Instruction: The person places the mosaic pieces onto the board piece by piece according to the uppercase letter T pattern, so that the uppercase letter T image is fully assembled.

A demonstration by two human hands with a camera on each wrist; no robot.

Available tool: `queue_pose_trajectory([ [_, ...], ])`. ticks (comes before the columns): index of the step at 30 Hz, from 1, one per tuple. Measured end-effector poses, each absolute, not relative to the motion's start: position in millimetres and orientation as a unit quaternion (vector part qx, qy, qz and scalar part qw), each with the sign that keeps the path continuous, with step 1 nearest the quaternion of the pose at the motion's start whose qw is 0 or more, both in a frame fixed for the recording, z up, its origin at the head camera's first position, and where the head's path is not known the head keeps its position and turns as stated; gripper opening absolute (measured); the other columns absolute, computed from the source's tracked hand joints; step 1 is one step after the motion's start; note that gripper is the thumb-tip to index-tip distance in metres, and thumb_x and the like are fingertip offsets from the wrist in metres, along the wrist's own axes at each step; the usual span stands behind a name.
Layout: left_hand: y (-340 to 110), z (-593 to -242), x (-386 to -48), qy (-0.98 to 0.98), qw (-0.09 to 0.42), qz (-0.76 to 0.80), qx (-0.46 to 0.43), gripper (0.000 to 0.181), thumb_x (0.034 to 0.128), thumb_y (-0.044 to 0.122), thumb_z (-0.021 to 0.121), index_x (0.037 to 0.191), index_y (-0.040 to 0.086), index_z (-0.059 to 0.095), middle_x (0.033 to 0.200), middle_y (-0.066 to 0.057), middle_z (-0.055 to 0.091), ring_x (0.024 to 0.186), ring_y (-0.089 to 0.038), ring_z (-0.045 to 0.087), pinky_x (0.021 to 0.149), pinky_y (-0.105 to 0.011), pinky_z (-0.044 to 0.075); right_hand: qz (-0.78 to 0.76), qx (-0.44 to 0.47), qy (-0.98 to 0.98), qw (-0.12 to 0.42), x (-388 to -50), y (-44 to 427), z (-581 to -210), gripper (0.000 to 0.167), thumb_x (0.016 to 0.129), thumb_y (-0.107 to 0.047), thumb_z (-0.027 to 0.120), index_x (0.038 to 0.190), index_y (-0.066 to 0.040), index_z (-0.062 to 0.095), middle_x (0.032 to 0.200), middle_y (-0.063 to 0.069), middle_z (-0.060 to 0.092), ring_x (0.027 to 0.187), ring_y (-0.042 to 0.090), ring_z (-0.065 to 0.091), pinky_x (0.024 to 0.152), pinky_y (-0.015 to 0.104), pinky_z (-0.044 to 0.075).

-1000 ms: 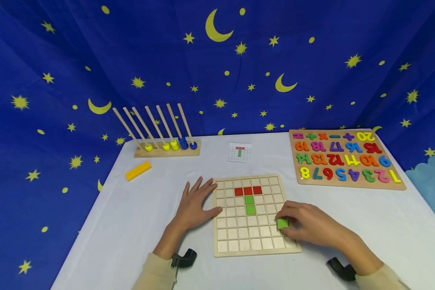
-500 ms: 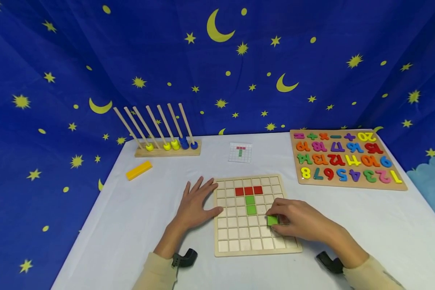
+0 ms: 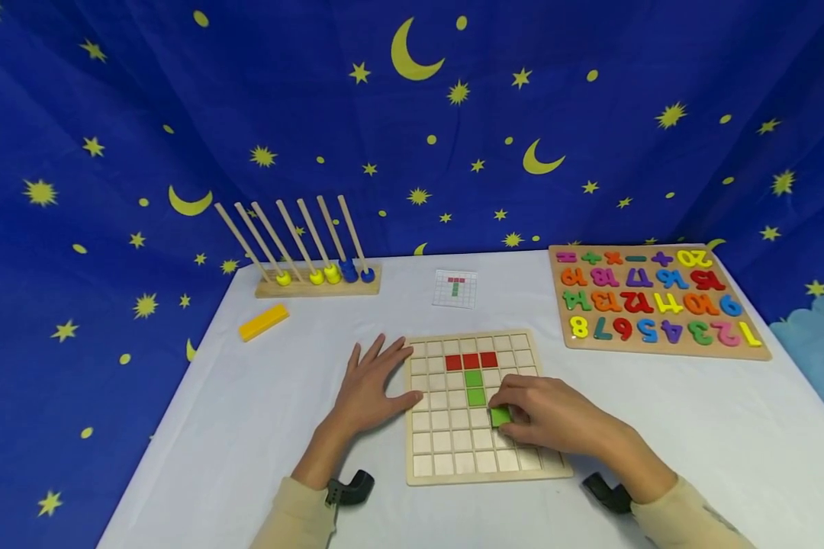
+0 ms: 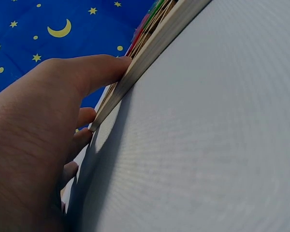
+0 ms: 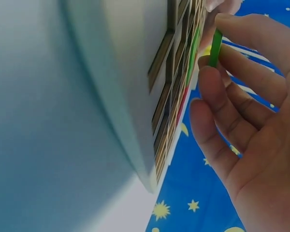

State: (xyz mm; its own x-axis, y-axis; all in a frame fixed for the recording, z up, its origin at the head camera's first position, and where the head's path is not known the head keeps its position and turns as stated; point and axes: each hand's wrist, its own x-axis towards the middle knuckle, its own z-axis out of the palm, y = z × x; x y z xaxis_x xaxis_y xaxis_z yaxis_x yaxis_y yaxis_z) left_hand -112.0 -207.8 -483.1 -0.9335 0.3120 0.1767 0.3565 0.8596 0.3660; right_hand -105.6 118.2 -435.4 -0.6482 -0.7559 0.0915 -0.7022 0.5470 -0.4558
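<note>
A wooden grid board (image 3: pixel 422 463) lies on the white table, with three red tiles (image 3: pixel 470 361) in a row and two green tiles (image 3: pixel 475 387) in a column below the middle one. Between thumb and fingers my right hand (image 3: pixel 556 415) pinches another green tile (image 3: pixel 500 416), just above the board, right of and below the lower green tile. The right wrist view shows this green tile (image 5: pixel 215 48) edge-on, apart from the board. My left hand (image 3: pixel 367 393) lies with spread, straight fingers at the board's left edge; its thumb (image 4: pixel 106 72) touches the rim in the left wrist view.
Behind the board lies a small card (image 3: pixel 455 289) printed with a red and green T pattern. A peg abacus (image 3: pixel 319 286) with beads stands at the back left, near a yellow bar (image 3: pixel 264 322). A number puzzle board (image 3: pixel 659 301) lies at the back right.
My right hand has moved left over the board with the green tile, from near the right edge toward the middle columns. The left hand has stayed in place.
</note>
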Motion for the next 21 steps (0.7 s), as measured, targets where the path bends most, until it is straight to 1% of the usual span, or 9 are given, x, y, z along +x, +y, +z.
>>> queue_pose_trajectory([
  [5, -208, -483, -111, -0.963, 0.058, -0.2, -0.173, 0.08, 0.0806, 0.07, 0.057, 0.145, 0.024, 0.046, 0.153, 0.007, 0.033, 0.144, -0.025, 0.017, 0.114, -0.053, 0.001, -0.226, -0.421, 0.877, 0.056, -106, 110, -435, 0.024, 0.085, -0.033, 0.072, 0.106, -0.021, 0.072, 0.093, -0.017, 0.054, 0.073, 0.001, 0.05, 0.065, 0.021, 0.044],
  [12, -207, -481, -110, -0.962, 0.061, -0.201, -0.174, 0.079, 0.0805, 0.068, 0.059, 0.144, 0.023, 0.046, 0.152, 0.005, 0.034, 0.143, -0.026, 0.018, 0.113, -0.054, 0.002, -0.212, -0.432, 0.876, 0.04, -106, 98, -436, 0.022, 0.085, -0.034, 0.072, 0.104, -0.022, 0.072, 0.09, -0.016, 0.054, 0.071, 0.0, 0.047, 0.064, 0.022, 0.044],
  [18, -206, -480, -109, -0.962, 0.059, -0.203, -0.174, 0.08, 0.0804, 0.068, 0.059, 0.144, 0.022, 0.047, 0.152, 0.005, 0.034, 0.143, -0.026, 0.018, 0.113, -0.055, 0.002, -0.187, -0.43, 0.882, 0.029, -106, 92, -438, 0.023, 0.083, -0.035, 0.073, 0.103, -0.023, 0.072, 0.097, -0.014, 0.054, 0.075, 0.003, 0.046, 0.068, 0.026, 0.046],
  [21, -207, -480, -111, -0.962, 0.058, -0.2, -0.174, 0.079, 0.0806, 0.068, 0.058, 0.144, 0.023, 0.046, 0.153, 0.005, 0.034, 0.144, -0.026, 0.018, 0.113, -0.055, 0.002, -0.187, -0.428, 0.884, 0.03, -107, 91, -439, 0.029, 0.082, -0.038, 0.074, 0.107, -0.022, 0.072, 0.1, -0.012, 0.056, 0.08, 0.002, 0.049, 0.072, 0.028, 0.049],
])
